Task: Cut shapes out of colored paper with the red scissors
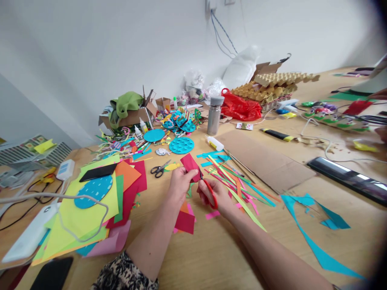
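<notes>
My left hand point(181, 180) pinches a small piece of red paper point(190, 163) above the middle of the table. In my right hand point(216, 192) are red-handled scissors point(211, 193), their blades against the paper's right edge. Below the hands lies another red paper piece point(185, 222) with orange and pink scraps around it. Colourful paper strips point(242, 189) are spread to the right of my right hand. Black-handled scissors point(159, 170) rest on the table to the left, beside a small yellow cutout point(172, 166).
Coloured sheets point(72, 217) with a phone point(98, 172) on top lie left. Behind stand a metal bottle point(215, 117) and a glue bottle point(215, 143). Cardboard point(266, 161) and blue offcuts point(317, 245) lie right. Another person's hand point(381, 94) shows at the far right.
</notes>
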Demonstrator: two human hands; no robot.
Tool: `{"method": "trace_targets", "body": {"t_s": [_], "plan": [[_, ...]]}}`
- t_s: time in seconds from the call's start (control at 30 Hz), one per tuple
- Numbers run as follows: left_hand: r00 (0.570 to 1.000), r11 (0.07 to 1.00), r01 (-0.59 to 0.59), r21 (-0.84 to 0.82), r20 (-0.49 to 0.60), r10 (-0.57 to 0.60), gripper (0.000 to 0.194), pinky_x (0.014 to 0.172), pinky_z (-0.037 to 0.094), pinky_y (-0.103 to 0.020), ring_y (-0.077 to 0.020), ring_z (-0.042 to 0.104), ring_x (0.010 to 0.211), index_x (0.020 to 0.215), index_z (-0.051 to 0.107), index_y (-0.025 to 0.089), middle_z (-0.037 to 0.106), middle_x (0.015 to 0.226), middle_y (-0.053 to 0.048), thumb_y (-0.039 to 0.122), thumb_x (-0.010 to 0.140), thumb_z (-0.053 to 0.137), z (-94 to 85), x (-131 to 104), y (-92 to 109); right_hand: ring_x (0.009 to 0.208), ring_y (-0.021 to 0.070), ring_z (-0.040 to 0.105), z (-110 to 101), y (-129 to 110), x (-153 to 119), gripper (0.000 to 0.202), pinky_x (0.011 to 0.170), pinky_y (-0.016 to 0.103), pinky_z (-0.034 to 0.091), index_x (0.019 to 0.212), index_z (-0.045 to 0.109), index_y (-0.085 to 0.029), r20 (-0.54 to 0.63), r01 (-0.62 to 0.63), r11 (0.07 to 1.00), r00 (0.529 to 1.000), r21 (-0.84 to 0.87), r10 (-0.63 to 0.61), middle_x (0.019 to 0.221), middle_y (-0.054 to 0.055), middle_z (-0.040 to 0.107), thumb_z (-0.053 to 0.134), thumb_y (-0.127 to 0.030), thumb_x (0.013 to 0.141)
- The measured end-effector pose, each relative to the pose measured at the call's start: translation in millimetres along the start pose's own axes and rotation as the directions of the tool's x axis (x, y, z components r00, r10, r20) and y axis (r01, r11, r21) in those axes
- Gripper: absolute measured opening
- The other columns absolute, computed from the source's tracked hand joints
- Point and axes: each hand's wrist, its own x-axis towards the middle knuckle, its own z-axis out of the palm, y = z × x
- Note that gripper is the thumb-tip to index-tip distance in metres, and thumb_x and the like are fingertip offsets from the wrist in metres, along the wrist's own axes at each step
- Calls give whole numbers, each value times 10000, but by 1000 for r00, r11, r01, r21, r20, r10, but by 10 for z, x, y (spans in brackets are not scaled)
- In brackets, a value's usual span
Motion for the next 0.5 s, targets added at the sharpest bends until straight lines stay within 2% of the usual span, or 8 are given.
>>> {"method": "trace_targets", "body": {"t_s": [0.23,0.5], "plan": [[999,1000,20,-1,42,-20,183,579,470,-258,-127,555,550,612,632,138,626,582,-14,276,573,746,-15,-7,2,363,93,436,1,-9,5,630,400,211,299,657,518,-189,1,1,1000,1000,-1,-1,420,-35,499,535,-814,732],[999,999,27,-41,25,-26,186,596,481,-253,-137,591,578,660,690,119,660,605,-40,265,560,743,20,-22,44,365,100,445,10,7,6,552,397,217,296,658,523,-194,2,-12,1000,1000,18,12,431,-36,501,582,-733,765]]}}
